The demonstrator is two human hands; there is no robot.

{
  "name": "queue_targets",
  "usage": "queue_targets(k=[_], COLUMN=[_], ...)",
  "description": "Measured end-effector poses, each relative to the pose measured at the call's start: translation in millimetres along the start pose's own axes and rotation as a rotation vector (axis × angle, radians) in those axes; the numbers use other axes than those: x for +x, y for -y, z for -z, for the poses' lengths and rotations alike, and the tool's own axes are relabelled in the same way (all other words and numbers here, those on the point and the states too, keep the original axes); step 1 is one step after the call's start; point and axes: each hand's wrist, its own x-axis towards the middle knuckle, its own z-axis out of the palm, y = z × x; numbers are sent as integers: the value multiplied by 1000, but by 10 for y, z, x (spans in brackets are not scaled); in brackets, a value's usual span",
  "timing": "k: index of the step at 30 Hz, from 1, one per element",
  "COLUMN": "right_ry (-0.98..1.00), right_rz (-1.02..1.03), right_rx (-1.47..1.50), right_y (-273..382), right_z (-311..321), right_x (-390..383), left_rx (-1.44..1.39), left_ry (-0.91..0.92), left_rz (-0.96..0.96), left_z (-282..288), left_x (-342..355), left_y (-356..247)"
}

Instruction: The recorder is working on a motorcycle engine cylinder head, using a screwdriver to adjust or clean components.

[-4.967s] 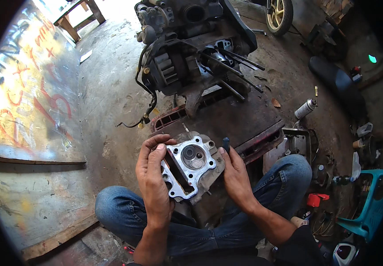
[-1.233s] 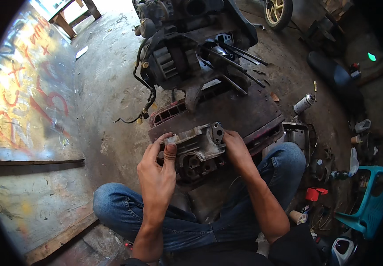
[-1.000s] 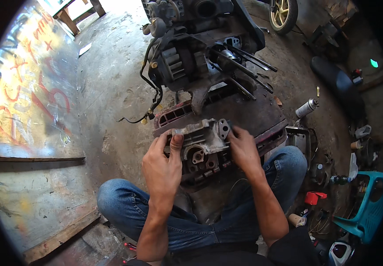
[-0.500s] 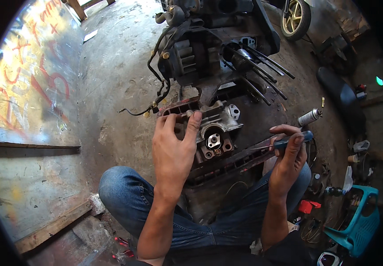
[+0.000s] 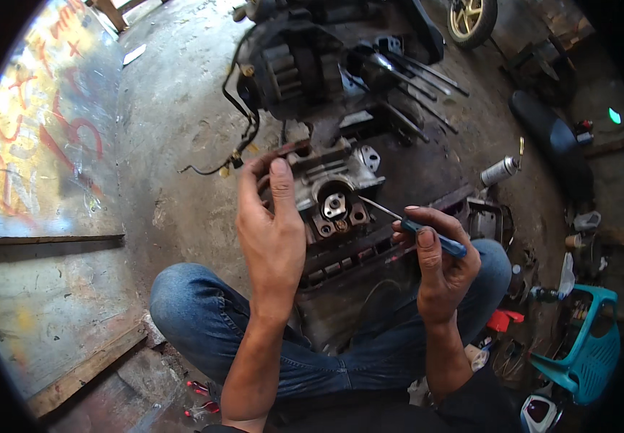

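Observation:
A metal cylinder head [image 5: 326, 169] with a round opening rests on a dark slatted crate [image 5: 355, 256] between my knees. My left hand [image 5: 272, 216] grips its left side, thumb on top and fingers curled over the far edge. Inside the opening shows a pale camshaft end plate [image 5: 335, 206] with a bolt hole in the middle. A screwdriver [image 5: 433, 237] with a blue handle is held in my right hand [image 5: 445, 263]. Its thin shaft points left, the tip at the right rim of the opening; whether it touches cannot be told.
Beyond the cylinder head stands a larger engine [image 5: 305, 72] with long studs [image 5: 427, 90] jutting right and a loose cable at its left. A spray can [image 5: 500, 172] stands to the right, near a motorcycle seat [image 5: 554, 144]. A teal plastic stool [image 5: 583, 346] lies at lower right.
My right hand has moved left, bringing the screwdriver's tip from apart to the cylinder head's opening. My left hand keeps its grip. The whole view has shifted a little.

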Motion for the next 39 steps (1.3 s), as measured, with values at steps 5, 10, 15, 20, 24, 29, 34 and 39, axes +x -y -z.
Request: queue_targets(k=[5,10,15,20,24,29,34,39], right_ry=[-133,-137,-112,-81,-64,-16,-43,142], right_rz=[-112,-22,-70,-64,-70,20,7,28], right_rx=[-8,-91,-103,-139,-189,-274,-169,-91], right_y=[-93,-97,-90,-112,-65,-45,-34,89], right_z=[42,45,-4,-17,-42,-26,-32,-9], right_x=[-222,-165,-178,-187,-172,-186,-195,-147], left_rx=[107,74,-31,86,203,279,263,276], left_ry=[36,123,87,136,111,118,115,129], left_rz=[-31,13,25,-59,-112,-121,-71,-84], left_z=[99,122,31,41,34,76,121,91], left_x=[-174,-353,-520,-489,-465,-428,-333,-311], left_y=[-23,8,72,298,266,207,227,225])
